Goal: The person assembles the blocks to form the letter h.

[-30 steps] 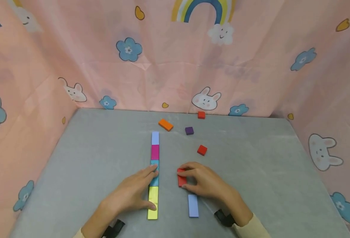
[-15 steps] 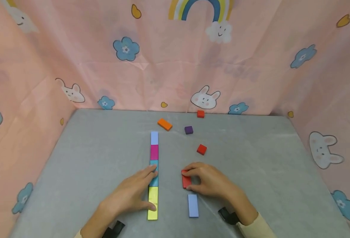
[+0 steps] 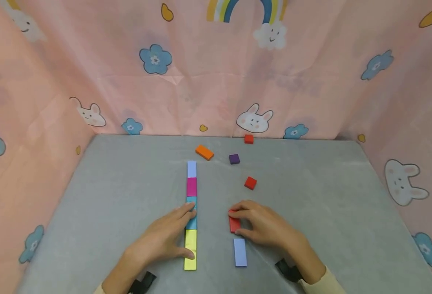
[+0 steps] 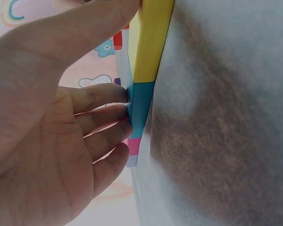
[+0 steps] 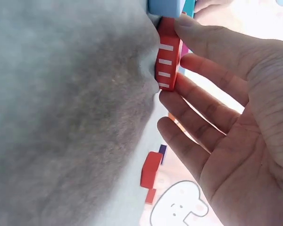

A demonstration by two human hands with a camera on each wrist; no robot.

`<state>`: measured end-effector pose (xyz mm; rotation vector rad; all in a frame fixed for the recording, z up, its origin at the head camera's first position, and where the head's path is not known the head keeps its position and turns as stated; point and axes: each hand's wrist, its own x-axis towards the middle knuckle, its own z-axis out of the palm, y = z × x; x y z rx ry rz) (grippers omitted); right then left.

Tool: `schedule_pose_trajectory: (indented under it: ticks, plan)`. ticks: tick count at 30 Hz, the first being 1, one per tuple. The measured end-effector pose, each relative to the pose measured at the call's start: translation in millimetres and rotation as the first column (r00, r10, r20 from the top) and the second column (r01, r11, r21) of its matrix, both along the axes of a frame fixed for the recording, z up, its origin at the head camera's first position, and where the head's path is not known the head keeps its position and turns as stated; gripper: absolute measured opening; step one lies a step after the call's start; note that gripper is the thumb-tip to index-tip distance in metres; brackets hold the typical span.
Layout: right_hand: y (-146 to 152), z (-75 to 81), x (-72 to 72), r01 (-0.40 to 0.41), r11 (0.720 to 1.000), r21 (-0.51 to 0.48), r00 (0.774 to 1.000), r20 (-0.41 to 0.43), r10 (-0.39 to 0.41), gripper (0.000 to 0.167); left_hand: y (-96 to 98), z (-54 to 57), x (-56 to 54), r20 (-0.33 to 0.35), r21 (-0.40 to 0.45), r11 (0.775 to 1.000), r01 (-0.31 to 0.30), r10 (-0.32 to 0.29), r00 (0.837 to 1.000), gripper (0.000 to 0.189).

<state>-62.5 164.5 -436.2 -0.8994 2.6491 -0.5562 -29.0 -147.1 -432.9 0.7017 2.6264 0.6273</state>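
A straight row of flat blocks runs away from me: yellow point(image 3: 190, 243), blue point(image 3: 191, 223), magenta point(image 3: 191, 187) and periwinkle point(image 3: 191, 169). My left hand point(image 3: 160, 237) rests on it, fingertips at the blue block and thumb over the yellow one. In the left wrist view its fingers point(image 4: 106, 127) look loosely extended. Right of the row, my right hand point(image 3: 265, 224) pinches a red block point(image 3: 234, 224) between thumb and fingers. White stripes mark that block's side in the right wrist view. A second periwinkle block point(image 3: 240, 253) lies just nearer than the red block.
Beyond the hands lie a small red block point(image 3: 250, 183), a purple block point(image 3: 234, 159), an orange block point(image 3: 204, 152) and another small red block point(image 3: 249, 139) by the back edge. A pink printed curtain point(image 3: 201, 81) surrounds the grey table point(image 3: 329, 204).
My right hand has moved the red block a little to the right, away from the row and toward the line of the near periwinkle block. The left hand has stayed put.
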Motion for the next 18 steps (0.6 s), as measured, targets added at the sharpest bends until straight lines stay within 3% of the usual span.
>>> schedule_pose_trajectory:
  ticks: [18]
  plan:
    - [10.8, -11.3, 18.3, -0.026, 1.0, 0.002, 0.995, -0.098, 0.026, 0.043, 0.5, -1.2, -1.5, 0.024, 0.012, 1.0, -0.001, 0.001, 1.0, 0.105]
